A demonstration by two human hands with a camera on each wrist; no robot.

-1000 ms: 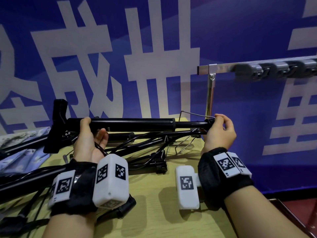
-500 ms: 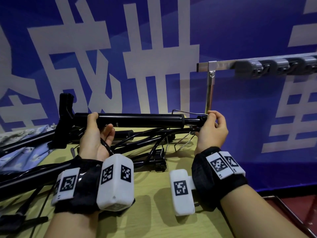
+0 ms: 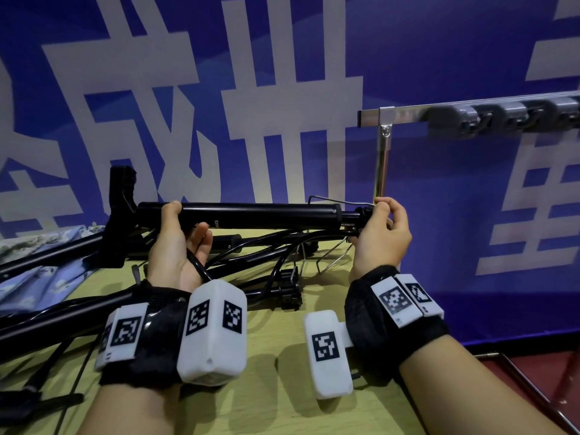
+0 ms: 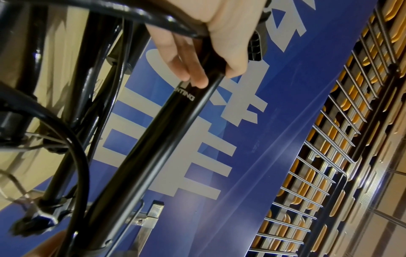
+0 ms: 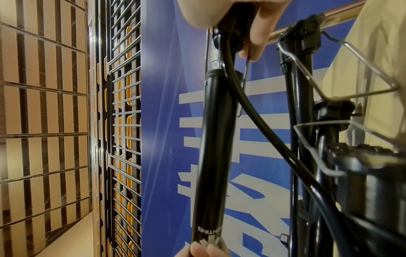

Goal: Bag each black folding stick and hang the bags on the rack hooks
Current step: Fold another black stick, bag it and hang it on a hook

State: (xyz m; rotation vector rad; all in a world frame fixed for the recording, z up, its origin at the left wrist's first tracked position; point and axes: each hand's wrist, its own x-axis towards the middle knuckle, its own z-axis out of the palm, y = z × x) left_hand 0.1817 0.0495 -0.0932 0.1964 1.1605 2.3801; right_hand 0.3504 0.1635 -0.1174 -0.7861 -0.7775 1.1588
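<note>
**Black stick held level between two hands above the bench**

The black folding stick (image 3: pixel 251 215) is held roughly horizontal, lifted clear of the yellowish bench (image 3: pixel 270 403), with a blue banner behind it. The left hand (image 3: pixel 175 246) grips the thick tube near its handle end: the thumb lies over the top, and the fingers (image 4: pixel 193 73) curl under the tube beside the white lettering. A thin black cord runs across this palm. The right hand (image 3: pixel 381 237) pinches the narrow end of the stick, just past the thick tube's collar; its fingers (image 5: pixel 255 41) close around the black end fitting, where a bent wire loop also sits. Below the raised stick, more black sticks (image 3: pixel 62 296) and cords lie tangled on the bench, with blue patterned bags (image 3: pixel 40 274) at the left. The metal rack (image 3: pixel 384 146) stands just behind the right hand, its grey hooks (image 3: pixel 508 116) along the top rail.
</note>
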